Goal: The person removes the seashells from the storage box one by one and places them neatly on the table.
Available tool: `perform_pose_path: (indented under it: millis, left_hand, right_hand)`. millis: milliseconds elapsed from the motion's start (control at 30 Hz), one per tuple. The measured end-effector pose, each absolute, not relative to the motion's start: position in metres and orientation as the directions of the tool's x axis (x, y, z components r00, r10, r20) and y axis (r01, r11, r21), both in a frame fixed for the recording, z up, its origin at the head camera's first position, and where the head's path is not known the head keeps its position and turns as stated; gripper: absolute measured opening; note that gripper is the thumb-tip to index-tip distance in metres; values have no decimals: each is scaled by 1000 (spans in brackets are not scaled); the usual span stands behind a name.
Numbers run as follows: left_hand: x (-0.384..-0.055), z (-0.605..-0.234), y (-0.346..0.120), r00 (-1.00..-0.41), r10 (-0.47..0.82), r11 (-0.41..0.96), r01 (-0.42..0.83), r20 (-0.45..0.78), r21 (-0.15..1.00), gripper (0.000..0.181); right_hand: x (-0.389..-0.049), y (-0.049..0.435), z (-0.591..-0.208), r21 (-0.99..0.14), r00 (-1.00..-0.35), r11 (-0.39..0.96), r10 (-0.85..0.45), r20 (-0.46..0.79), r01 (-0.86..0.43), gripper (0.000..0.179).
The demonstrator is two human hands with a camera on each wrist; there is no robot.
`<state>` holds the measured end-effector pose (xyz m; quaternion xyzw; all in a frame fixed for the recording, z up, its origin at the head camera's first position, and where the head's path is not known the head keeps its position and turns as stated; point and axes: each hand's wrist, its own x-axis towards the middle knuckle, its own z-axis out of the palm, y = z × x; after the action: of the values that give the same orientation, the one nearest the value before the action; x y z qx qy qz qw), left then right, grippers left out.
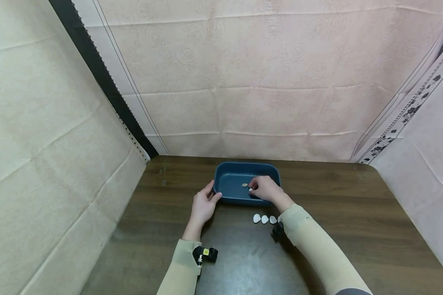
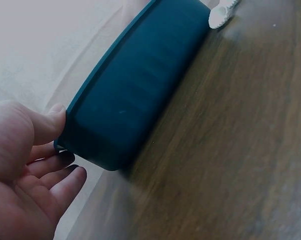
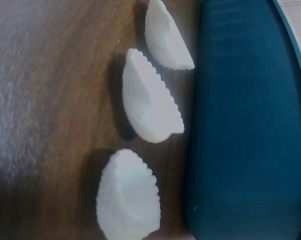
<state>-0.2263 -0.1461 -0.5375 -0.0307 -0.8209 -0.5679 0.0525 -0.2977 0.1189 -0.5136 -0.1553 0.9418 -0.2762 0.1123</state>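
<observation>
A blue rectangular plastic basin (image 1: pixel 230 200) stands on the table. My left hand (image 1: pixel 203 205) grips its near left corner; in the left wrist view the thumb lies on the rim (image 2: pixel 85 86) with the fingers around the end. My right hand (image 1: pixel 266 188) reaches down into the basin, pinching a small white seashell (image 1: pixel 250 189) at its fingertips. Another small, brownish shell (image 1: pixel 245 185) lies on the basin floor just left of those fingers. The right wrist view does not catch the right hand.
Several white ridged seashells (image 1: pixel 264 219) lie in a row in front of the basin, the rightmost partly behind the right sleeve. The right wrist view has a shell (image 3: pixel 151 100) close beside the basin wall. Patterned cloth (image 1: pixel 273 82) hangs behind the wooden table (image 1: pixel 336 205).
</observation>
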Motion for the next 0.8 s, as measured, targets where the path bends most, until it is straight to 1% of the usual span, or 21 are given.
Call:
perform_pose_path:
  millis: [333,467,600,800]
  left_hand:
    - [-227,-537,-146,-993,-15,344,108,120,933,59]
    - [-227,-538,-146,-992,-16,351,111,124,930,58]
    - [-227,-539,-146,-992,-15,356,110,124,928,58]
    - [-227,-538,-146,-992,-14,340,111,123,934,59]
  right_hand:
    - [-297,119,-514,-554,-932,806,-335,-139,-207,19]
    - [-298,119,-514,-549,-931,805,-344,-122,-225,18]
    - [-297,120,-511,-559,-927,783,-369,-63,-273,17]
    - [-295,127,-502,-648,-916,681,-395,66,-340,22]
